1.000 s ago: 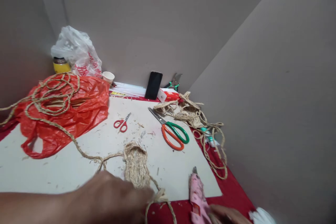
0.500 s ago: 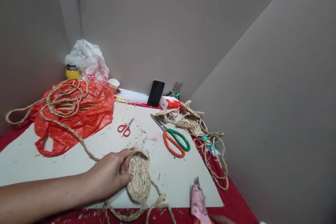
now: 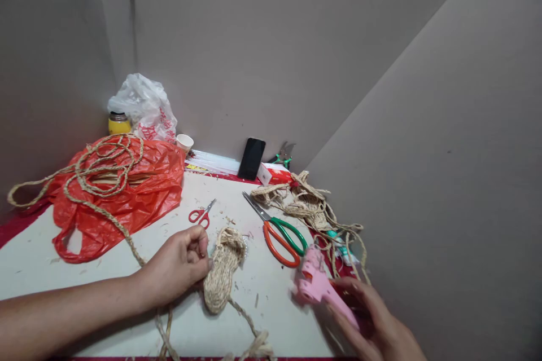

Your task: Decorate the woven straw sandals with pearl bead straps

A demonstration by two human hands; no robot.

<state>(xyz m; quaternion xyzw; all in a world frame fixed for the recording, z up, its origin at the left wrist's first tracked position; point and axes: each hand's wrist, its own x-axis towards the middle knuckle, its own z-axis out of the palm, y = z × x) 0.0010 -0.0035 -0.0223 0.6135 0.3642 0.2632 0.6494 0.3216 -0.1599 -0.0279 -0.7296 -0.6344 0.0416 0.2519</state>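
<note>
My left hand (image 3: 178, 265) is closed on the left edge of a small woven straw sandal (image 3: 222, 271) lying on the white board (image 3: 38, 271). A braided straw rope (image 3: 105, 214) runs from the sandal's end back to a coil on the red plastic bag (image 3: 122, 192). At the lower right my right hand (image 3: 372, 321) grips a pink glue gun (image 3: 319, 285), its nozzle raised over the board beside the large scissors. The gun is blurred by motion.
Large orange-and-green scissors (image 3: 282, 231) and small red scissors (image 3: 202, 214) lie behind the sandal. More straw pieces and rope (image 3: 313, 208) pile at the right. A phone (image 3: 251, 158), paper cup (image 3: 184, 141), white bag (image 3: 144, 104) and yellow jar (image 3: 119, 124) stand by the wall.
My right hand has lifted the pink glue gun from the near edge up toward the large scissors. My left hand has turned the sandal slightly and kept hold of it.
</note>
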